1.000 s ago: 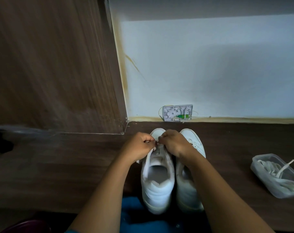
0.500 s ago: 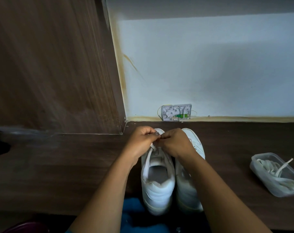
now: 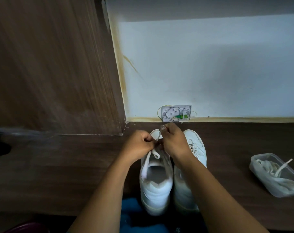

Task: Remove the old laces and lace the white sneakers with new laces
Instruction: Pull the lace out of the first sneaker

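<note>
Two white sneakers stand side by side on the dark wooden desk, heels toward me. Over the front of the left sneaker [image 3: 155, 184], my left hand [image 3: 139, 145] pinches its white lace [image 3: 155, 153] near the eyelets. My right hand [image 3: 174, 140] pinches another part of the same lace and holds it up above the toe. The right sneaker [image 3: 194, 148] is still laced and is partly hidden by my right forearm. The toe of the left sneaker is mostly covered by both hands.
A clear plastic tub [image 3: 275, 175] holding white laces sits on the desk at the right. A small white cable box [image 3: 176, 113] is fixed to the white wall behind the shoes. A wooden panel [image 3: 50, 64] rises at the left.
My right hand has lifted away from the shoe, drawing the lace upward toward the wall. My left hand stays pinched at the eyelets.
</note>
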{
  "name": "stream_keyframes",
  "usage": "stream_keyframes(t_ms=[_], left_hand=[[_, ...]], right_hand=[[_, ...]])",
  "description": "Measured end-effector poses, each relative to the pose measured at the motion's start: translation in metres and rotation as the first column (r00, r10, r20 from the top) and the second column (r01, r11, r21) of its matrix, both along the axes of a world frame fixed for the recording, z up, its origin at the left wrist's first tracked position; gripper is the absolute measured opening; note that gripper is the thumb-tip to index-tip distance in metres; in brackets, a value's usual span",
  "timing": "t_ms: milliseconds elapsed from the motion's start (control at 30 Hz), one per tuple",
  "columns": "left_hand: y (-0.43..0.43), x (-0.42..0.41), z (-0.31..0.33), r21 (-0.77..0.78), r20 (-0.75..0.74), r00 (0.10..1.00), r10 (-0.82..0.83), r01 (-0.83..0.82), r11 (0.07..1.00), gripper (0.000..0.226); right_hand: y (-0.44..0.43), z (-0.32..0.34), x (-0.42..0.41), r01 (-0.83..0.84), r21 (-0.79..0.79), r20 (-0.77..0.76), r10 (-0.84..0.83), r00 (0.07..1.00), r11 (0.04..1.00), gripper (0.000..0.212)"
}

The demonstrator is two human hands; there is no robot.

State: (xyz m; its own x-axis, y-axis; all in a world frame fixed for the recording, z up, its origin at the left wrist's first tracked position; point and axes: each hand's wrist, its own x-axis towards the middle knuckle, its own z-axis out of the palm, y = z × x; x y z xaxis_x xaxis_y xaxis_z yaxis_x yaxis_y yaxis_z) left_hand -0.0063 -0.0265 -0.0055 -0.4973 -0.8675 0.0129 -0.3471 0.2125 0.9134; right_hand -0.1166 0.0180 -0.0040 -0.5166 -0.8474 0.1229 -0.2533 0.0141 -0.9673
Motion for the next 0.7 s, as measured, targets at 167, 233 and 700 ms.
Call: stream_keyframes(t_ms=[167,233,700], left_hand=[[-0.004,-0.001,-0.001,-0.212,0.074,0.995,0.070,-0.053,0.976,0.036],[-0.003,-0.003,0.003,-0.201,-0.098,0.987,0.131,-0.148,0.968,0.037],[0.001,0.005,0.001,-0.049,-0.021,0.993,-0.115,0.114,0.992,0.021]], right_hand=[[0.004,0.005,-0.005,-0.054,0.037,0.047,0.052,0.998,0.998,0.019],[0.007,0.006,-0.010,-0.144,0.083,0.066,0.138,0.988,0.986,0.023],[-0.001,0.005,-0.003,0.113,-0.199,0.177,-0.078,0.981,0.973,0.029]])
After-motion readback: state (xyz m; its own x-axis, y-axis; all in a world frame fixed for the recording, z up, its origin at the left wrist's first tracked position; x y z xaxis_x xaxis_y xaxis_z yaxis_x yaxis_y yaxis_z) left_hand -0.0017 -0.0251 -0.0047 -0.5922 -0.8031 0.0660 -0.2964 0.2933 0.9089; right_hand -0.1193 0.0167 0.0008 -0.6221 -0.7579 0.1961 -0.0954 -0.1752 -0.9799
